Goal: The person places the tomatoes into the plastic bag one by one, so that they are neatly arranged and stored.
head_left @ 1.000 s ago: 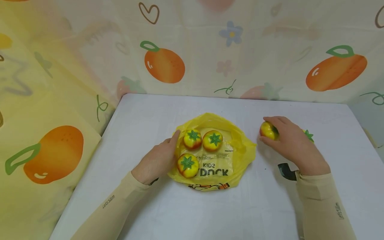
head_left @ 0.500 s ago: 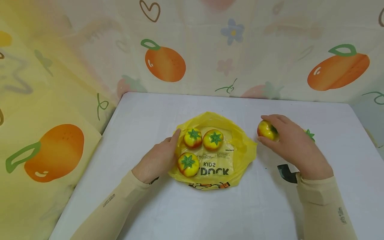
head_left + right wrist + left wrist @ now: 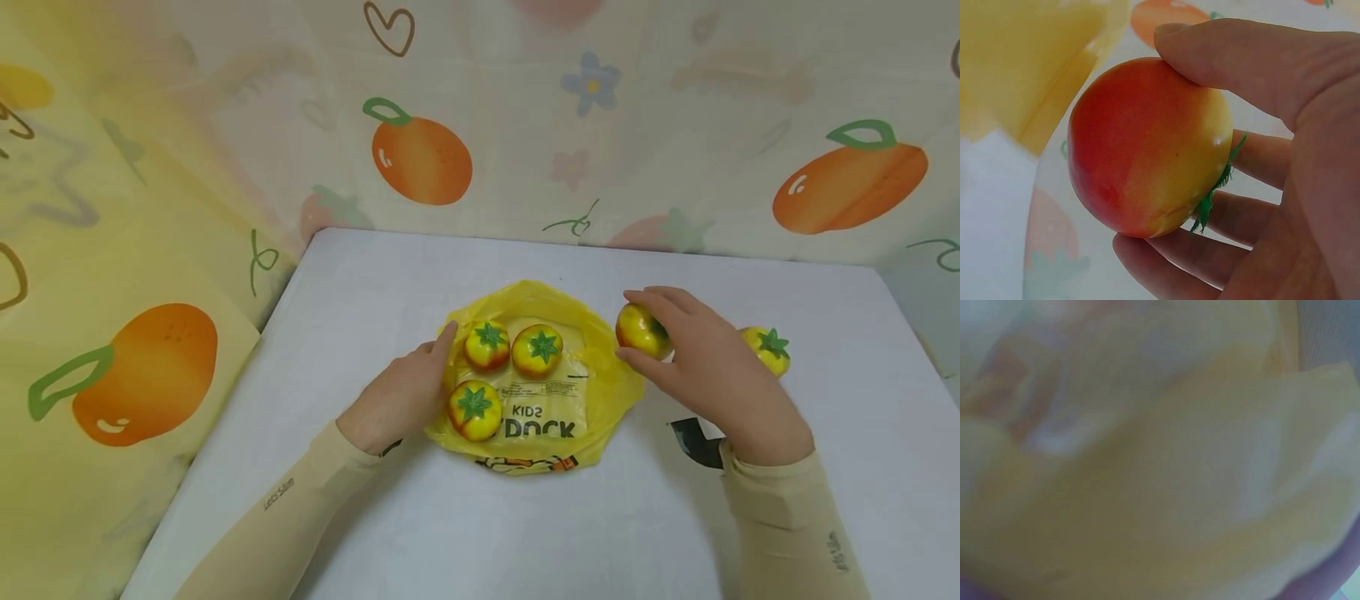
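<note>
Yellow plastic, thin and crinkled, makes up the bag lying flat in the middle of the white counter, with black print reading KIDS and DUCK on its lower half. Three toy tomatoes rest on it: the upper-left tomato and the upper-middle tomato sit just beside each other, and the lower tomato lies below them near the bag's left edge, all with green leafy tops facing up. The left hand lies at the bag's left rim, its grip relaxed with the fingers stretched forward, the fingertips touching the plastic just beside the upper-left tomato; it holds nothing. The left wrist view is filled with blurred yellow plastic and shows no detail. The right hand is at the bag's right edge, right of centre in the head view, its grip pinching the held tomato between thumb and curled fingers. In the right wrist view the held tomato fills the middle, red shading to yellow, with the thumb over its top, the fingers under it, and its green leaves turned toward the palm. Whether it touches the bag or hangs above it cannot be told. A loose tomato lies on the counter right of that hand. A cloth printed with oranges stands behind the counter.
</note>
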`<state>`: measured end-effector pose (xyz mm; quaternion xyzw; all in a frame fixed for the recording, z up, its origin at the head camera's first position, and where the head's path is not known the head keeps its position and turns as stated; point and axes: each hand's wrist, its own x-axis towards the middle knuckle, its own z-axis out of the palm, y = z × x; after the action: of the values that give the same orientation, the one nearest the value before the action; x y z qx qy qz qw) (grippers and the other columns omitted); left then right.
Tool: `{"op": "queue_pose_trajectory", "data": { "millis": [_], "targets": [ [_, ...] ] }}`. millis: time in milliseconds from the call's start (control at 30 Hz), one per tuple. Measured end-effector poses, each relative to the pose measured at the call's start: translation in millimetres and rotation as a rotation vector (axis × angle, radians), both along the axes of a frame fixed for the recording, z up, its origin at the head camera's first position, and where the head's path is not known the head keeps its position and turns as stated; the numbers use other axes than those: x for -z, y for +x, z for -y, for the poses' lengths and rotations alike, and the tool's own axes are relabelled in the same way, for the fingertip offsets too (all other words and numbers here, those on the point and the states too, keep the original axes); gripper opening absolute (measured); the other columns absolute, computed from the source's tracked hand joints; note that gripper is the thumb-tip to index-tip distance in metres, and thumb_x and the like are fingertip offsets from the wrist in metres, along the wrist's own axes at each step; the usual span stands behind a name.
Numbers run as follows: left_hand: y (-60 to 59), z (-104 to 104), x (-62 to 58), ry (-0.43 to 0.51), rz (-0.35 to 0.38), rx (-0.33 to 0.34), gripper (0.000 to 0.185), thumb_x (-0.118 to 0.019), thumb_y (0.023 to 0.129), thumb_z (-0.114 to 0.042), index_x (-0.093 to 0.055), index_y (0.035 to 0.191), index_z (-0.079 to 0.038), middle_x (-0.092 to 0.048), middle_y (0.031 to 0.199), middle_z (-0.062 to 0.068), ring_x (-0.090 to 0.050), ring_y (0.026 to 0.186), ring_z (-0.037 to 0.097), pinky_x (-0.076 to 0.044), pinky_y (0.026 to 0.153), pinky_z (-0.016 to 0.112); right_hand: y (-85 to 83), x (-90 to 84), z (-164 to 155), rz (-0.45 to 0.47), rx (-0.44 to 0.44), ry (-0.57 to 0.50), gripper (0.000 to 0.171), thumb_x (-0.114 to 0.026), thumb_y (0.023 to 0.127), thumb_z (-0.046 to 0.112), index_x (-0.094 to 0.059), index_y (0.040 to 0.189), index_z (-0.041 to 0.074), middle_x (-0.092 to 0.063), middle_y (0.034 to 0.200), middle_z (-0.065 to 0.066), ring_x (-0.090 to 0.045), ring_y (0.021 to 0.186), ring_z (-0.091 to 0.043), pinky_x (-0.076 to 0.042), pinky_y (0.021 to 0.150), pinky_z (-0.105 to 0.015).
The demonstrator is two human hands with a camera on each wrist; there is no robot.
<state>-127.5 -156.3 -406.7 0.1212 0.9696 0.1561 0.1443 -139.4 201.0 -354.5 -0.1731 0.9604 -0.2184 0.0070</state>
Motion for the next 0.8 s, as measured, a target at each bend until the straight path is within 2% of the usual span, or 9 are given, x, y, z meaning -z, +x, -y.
{"op": "queue_pose_trajectory", "data": {
  "millis": [267,467,600,800],
  "targets": [
    [-0.7,0,0.2,0.002,0.012,-0.004,0.073,-0.054,0.110,-0.013,-0.017,0.173,-0.007,-0.058,0.155,0.025,-0.073,0.116,0.037,-0.061,0.103,0.052,2.6,-6.5,30,0.033,-0.055,0.012,0.071,-0.079,0.099,0.042,-0.052,0.160,0.017,-0.050,0.162,-0.014,-0.053,0.144,-0.040,-0.048,0.117,-0.065],
    [-1.3,0,1.2,-0.008,0.001,0.001,0.072,-0.053,0.110,-0.012,-0.018,0.173,-0.005,-0.059,0.153,0.026,-0.075,0.112,0.037,-0.062,0.101,0.050,8.6,-2.2,57,0.076,-0.110,0.030,0.074,-0.081,0.097,0.041,-0.051,0.161,0.018,-0.048,0.165,-0.013,-0.051,0.148,-0.038,-0.047,0.119,-0.062],
    [-1.5,-1,0.7,-0.012,0.006,0.000,0.072,-0.053,0.111,-0.014,-0.018,0.173,-0.006,-0.058,0.155,0.025,-0.074,0.115,0.038,-0.061,0.103,0.051,14.4,1.7,72,0.096,-0.138,0.052,0.075,-0.082,0.096,0.042,-0.051,0.161,0.020,-0.049,0.164,-0.011,-0.052,0.148,-0.036,-0.049,0.119,-0.060],
    [-1.1,0,1.3,-0.011,-0.008,0.013,0.071,-0.053,0.111,-0.013,-0.019,0.172,-0.004,-0.059,0.153,0.027,-0.074,0.118,0.040,-0.061,0.104,0.052,22.1,13.1,89,0.058,-0.214,0.084,0.072,-0.083,0.096,0.041,-0.056,0.158,0.017,-0.055,0.158,-0.011,-0.058,0.142,-0.033,-0.052,0.117,-0.053]
  ]
}}
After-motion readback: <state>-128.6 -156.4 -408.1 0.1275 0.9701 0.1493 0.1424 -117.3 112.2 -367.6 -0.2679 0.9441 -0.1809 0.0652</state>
